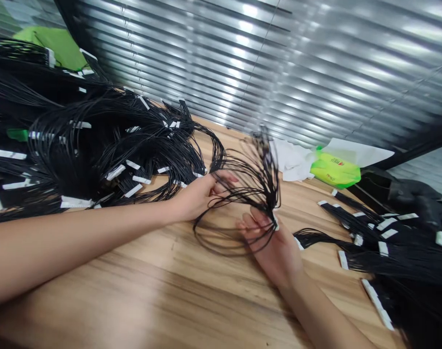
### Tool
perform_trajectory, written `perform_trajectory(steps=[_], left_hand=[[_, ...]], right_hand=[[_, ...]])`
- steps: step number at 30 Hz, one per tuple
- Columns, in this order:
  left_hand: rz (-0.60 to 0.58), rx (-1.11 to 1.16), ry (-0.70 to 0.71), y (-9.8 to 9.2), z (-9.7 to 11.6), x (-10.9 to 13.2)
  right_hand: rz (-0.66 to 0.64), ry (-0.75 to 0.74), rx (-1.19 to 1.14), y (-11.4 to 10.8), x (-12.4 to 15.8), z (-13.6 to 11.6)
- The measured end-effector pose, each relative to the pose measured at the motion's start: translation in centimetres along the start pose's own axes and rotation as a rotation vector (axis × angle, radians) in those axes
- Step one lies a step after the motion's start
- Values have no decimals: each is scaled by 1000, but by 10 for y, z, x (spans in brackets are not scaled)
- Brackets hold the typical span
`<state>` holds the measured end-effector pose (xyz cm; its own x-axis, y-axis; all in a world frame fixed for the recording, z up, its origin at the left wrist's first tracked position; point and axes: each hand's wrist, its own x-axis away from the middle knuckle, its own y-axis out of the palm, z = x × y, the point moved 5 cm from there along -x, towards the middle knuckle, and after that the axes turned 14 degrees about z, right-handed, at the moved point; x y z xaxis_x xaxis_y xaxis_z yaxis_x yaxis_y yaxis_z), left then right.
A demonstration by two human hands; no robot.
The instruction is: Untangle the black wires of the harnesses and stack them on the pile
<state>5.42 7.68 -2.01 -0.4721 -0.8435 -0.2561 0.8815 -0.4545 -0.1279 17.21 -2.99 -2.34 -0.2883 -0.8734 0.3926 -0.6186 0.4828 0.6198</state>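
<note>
A bundle of thin black wires (268, 191) rises from my right hand (271, 242), whose fingers are closed on its gathered end. Part of a white connector shows there, beside the palm. The wires fan upward and loop out to the left over the table. My left hand (206, 191) reaches in at the left side of the loops, its fingers bent among the wires. Motion blurs these fingers, so whether they grip any wire cannot be made out.
A large heap of black wire harnesses (97, 140) with white connectors covers the left side of the wooden table (140, 291). More harnesses (381, 242) lie at the right. Behind them are a bright green tissue pack (335, 169) and white paper (291, 157). Metal blinds (224, 63) stand at the back.
</note>
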Motion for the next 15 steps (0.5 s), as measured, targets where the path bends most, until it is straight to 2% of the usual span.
perform_trajectory(steps=[4,7,9,11,13,15], left_hand=[[-149,-9,-59,2,1,2],[-188,219,-130,4,11,3],[-120,426,-167,0,18,1],[2,548,-209,-6,19,-4],[109,527,-253,-12,15,-7],[160,350,-233,-14,11,-8]], right_hand=[[126,-105,-59,-9,-10,-7],[177,-146,-62,-13,-11,-9],[187,-163,-40,-13,-10,-9],[215,-176,-11,-14,-9,-8],[239,-181,9,-14,-7,-6],[222,-173,31,-11,-6,-5]])
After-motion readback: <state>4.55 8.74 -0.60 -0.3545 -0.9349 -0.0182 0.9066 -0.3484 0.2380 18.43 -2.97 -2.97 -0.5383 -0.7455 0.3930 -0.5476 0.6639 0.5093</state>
